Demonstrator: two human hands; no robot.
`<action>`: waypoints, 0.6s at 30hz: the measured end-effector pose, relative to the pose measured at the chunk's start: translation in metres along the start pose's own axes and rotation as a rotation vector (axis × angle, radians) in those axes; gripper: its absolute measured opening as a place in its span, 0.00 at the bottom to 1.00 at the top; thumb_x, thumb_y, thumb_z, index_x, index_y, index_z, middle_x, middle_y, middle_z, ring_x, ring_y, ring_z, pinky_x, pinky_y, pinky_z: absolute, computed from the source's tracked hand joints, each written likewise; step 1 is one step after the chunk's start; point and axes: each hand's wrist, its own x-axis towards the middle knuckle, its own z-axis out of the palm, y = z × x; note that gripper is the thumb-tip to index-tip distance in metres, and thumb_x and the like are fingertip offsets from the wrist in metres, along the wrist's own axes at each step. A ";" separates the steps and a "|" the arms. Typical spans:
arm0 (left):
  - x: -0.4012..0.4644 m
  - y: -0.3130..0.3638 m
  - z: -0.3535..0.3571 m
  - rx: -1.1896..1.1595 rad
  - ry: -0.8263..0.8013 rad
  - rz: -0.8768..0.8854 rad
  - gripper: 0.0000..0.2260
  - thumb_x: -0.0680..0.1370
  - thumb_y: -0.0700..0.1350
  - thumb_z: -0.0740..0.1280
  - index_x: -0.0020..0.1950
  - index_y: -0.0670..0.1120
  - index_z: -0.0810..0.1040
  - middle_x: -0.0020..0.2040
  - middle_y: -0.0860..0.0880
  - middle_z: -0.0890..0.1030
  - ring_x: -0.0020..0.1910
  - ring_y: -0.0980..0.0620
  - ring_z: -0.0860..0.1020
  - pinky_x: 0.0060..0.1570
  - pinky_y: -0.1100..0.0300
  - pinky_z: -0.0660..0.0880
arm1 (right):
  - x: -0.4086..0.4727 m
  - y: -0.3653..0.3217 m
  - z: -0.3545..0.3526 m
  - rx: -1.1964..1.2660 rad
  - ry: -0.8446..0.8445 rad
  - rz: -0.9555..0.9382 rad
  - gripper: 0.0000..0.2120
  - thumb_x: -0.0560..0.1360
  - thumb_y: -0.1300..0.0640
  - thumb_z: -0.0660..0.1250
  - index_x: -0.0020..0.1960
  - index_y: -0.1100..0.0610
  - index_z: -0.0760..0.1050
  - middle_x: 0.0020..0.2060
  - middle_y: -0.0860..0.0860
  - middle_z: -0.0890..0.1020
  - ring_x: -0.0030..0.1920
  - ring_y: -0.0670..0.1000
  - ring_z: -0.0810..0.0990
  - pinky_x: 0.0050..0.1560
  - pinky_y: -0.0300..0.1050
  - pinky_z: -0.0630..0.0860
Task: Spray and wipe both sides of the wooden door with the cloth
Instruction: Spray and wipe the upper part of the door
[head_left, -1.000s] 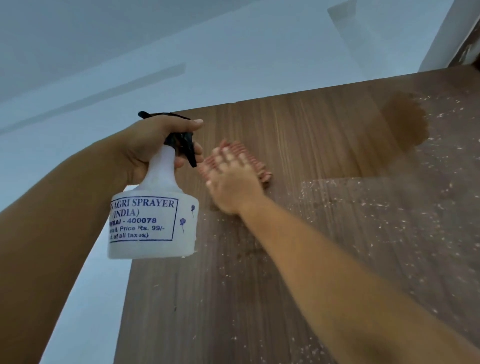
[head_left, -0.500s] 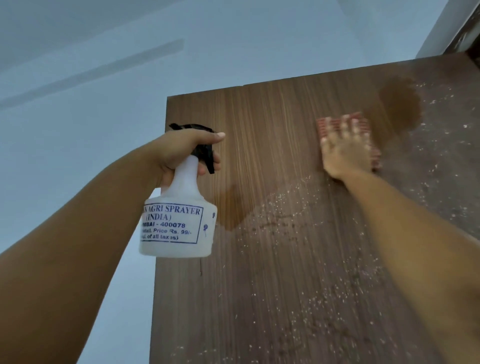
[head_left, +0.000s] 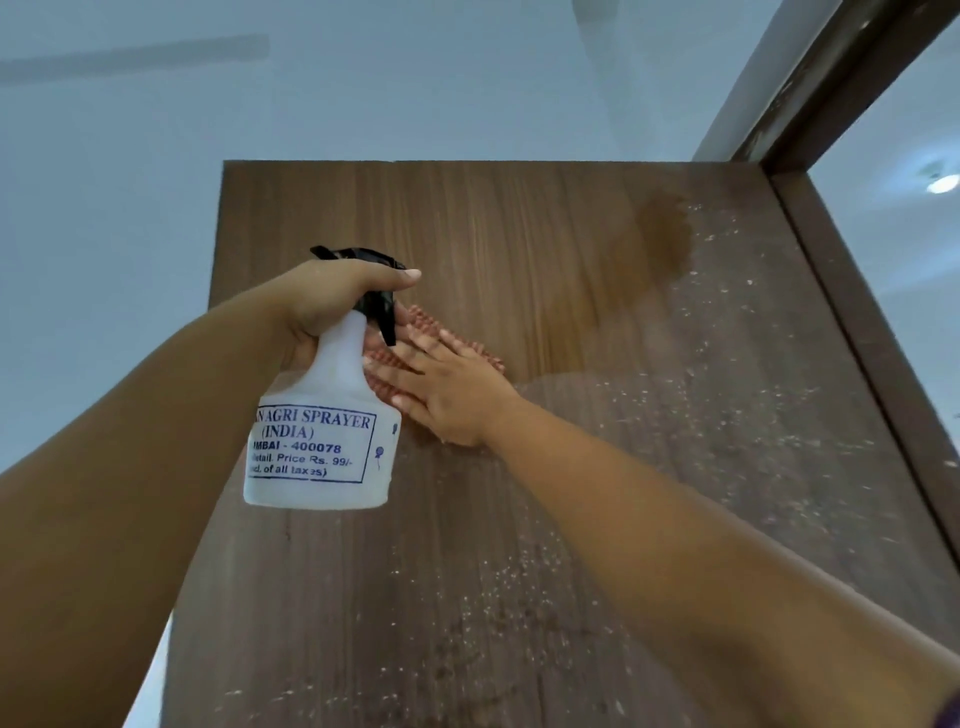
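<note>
Head view: left hand (head_left: 332, 296) grips spray bottle (head_left: 324, 441); flat right hand (head_left: 452, 395) presses cloth (head_left: 441, 332) on door (head_left: 519, 234).

Two hands (head_left: 332, 301) (head_left: 447, 400), one spray bottle (head_left: 322, 452), one cloth (head_left: 462, 343), one wooden door (head_left: 519, 234), one door frame (head_left: 883, 364).

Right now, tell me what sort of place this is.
Likely a room indoors in a home: a wooden door stands open in its dark door frame, with pale painted walls and a ceiling light beyond.
</note>
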 end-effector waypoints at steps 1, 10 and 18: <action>0.002 0.002 0.006 -0.017 0.003 0.024 0.13 0.78 0.53 0.70 0.46 0.42 0.79 0.45 0.44 0.81 0.27 0.54 0.77 0.26 0.63 0.72 | -0.004 0.017 -0.001 0.010 0.013 0.062 0.25 0.84 0.43 0.44 0.80 0.42 0.42 0.80 0.48 0.45 0.79 0.52 0.41 0.78 0.57 0.41; 0.021 0.017 0.071 -0.175 -0.056 0.062 0.09 0.79 0.48 0.70 0.50 0.43 0.78 0.43 0.44 0.82 0.29 0.57 0.82 0.24 0.68 0.74 | -0.090 0.183 0.000 0.077 0.095 0.495 0.27 0.84 0.42 0.43 0.80 0.44 0.41 0.80 0.50 0.41 0.79 0.52 0.40 0.78 0.54 0.41; 0.079 0.051 0.195 -0.182 -0.011 0.146 0.08 0.79 0.47 0.70 0.53 0.44 0.78 0.39 0.48 0.81 0.40 0.53 0.84 0.30 0.67 0.76 | -0.142 0.290 0.000 0.036 0.349 0.710 0.25 0.84 0.46 0.44 0.80 0.51 0.53 0.80 0.56 0.51 0.80 0.56 0.47 0.78 0.55 0.47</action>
